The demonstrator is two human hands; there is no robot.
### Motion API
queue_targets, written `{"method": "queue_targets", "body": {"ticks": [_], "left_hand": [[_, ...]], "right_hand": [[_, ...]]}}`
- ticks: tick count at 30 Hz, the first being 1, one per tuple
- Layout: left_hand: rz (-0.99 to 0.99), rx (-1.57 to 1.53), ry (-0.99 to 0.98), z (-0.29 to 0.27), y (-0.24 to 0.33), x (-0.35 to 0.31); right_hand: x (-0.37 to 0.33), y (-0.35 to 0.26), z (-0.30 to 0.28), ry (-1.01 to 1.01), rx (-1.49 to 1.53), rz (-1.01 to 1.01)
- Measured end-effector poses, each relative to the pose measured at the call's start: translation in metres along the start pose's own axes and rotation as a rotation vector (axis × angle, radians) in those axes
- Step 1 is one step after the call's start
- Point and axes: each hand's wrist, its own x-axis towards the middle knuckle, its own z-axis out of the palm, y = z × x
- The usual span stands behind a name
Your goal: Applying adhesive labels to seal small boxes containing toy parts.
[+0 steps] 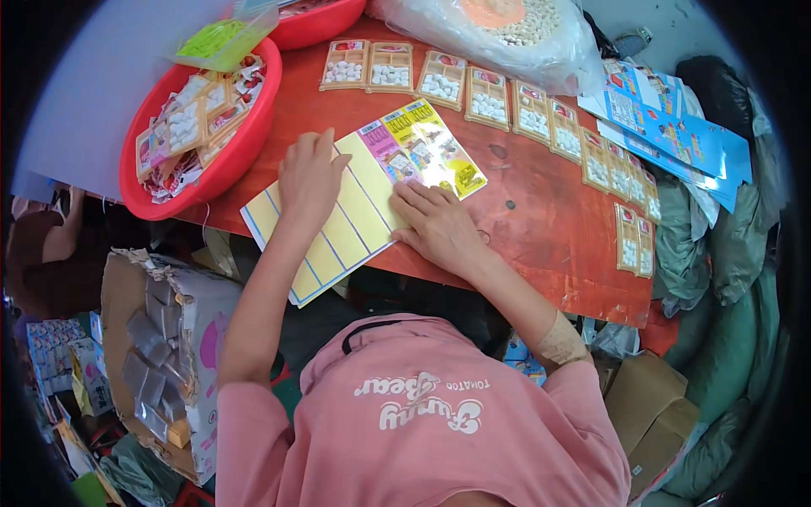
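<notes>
A yellow card sheet point(365, 213) ruled with blue lines lies slantwise across the front of the table, its near corner reaching past the edge. Colourful printed panels point(427, 150) in pink and yellow show at its far right part. My left hand point(308, 179) rests on the yellow part, fingers stretched away from me and thumb apart. Lying flat, my right hand point(435, 224) touches the sheet where the yellow meets the printed panels. Neither hand grips anything that I can see.
Small tan trays point(488, 103) of white pieces curve along the red table point(541, 245). A red basin point(272, 97) of packets and trays stands left, under a clear tub point(228, 51). Behind lies a plastic bag point(507, 42); blue printed sheets point(667, 127) lie right. A carton point(207, 338) stands below.
</notes>
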Motion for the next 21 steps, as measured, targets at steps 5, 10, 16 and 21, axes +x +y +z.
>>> {"method": "queue_targets", "body": {"ticks": [5,10,16,21], "left_hand": [[-0.035,-0.055,-0.123,0.029,0.018,-0.001],[0.007,-0.198,-0.161,0.036,0.035,-0.008],[0.029,-0.198,-0.153,0.04,0.031,-0.008],[0.064,-0.197,-0.114,0.042,0.034,-0.006]], "right_hand": [[-0.025,-0.001,-0.021,-0.061,0.111,0.099],[0.02,0.046,-0.019,0.224,0.095,0.091],[0.039,0.069,0.007,0.186,-0.144,-0.186],[0.033,0.072,0.005,0.225,-0.193,-0.233]]}}
